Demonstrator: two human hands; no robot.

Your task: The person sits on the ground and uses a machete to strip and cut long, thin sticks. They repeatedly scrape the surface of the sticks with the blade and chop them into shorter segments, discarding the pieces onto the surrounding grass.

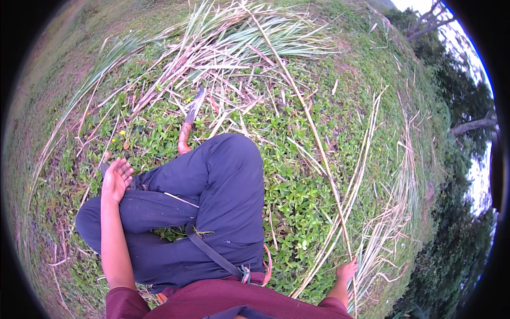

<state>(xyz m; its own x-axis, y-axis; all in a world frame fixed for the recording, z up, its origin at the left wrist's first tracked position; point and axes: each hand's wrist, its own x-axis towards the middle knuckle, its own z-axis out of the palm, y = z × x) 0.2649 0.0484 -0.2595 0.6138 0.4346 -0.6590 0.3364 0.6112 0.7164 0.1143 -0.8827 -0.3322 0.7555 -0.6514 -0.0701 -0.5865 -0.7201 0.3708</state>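
Note:
My right hand (347, 270) is out to my right side, closed around the lower part of a long thin stalk (305, 109). The stalk slants up and leftward, its far tip lying over a heap of long cut leaves (223, 50). Palm up, my left hand (117, 179) hovers by my bent left leg, fingers stretched out and holding nothing. A large knife (186, 127) with a brown handle and dark blade lies on the ground beyond my knees, its blade pointing at the leaf heap.
Several pale stalks (353, 196) cross under the long stalk at right. Farther right lies a bundle of dry stripped strands (390, 223). Low green plants (297, 207) cover the ground around my crossed legs (228, 181). Dark trees (451, 250) stand along the right edge.

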